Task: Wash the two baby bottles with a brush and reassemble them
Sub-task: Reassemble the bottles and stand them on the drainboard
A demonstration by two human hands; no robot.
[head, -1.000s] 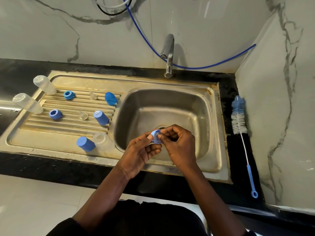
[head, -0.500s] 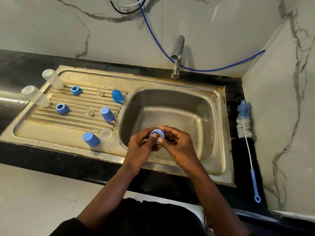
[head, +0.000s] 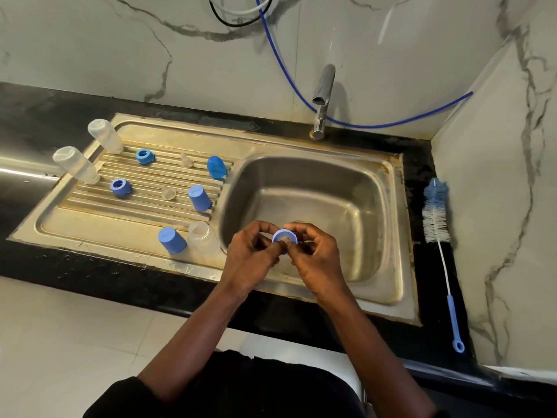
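Over the sink basin (head: pixel 316 191), my left hand (head: pixel 251 256) and my right hand (head: pixel 316 254) both pinch one blue screw ring (head: pixel 284 236) with a clear teat in it. On the drainboard (head: pixel 90 218) lie two clear bottles (head: pixel 105 136) (head: pixel 76 165) at the far left and a third clear bottle (head: pixel 204 239) near the basin. Two more blue rings (head: pixel 144 155) (head: pixel 120 187), two clear teats (head: pixel 185 160) (head: pixel 169 193) and three blue caps (head: pixel 216 166) (head: pixel 199 198) (head: pixel 171 239) are spread over the ribs.
A bottle brush (head: pixel 436 215) with a blue handle lies on the black counter right of the sink, along the marble side wall. The tap (head: pixel 322 101) stands behind the basin, with a blue hose (head: pixel 376 125) running along the back wall.
The ring has turned in my fingers so its open side faces up. The camera view shifted, moving the sink right and down in frame.
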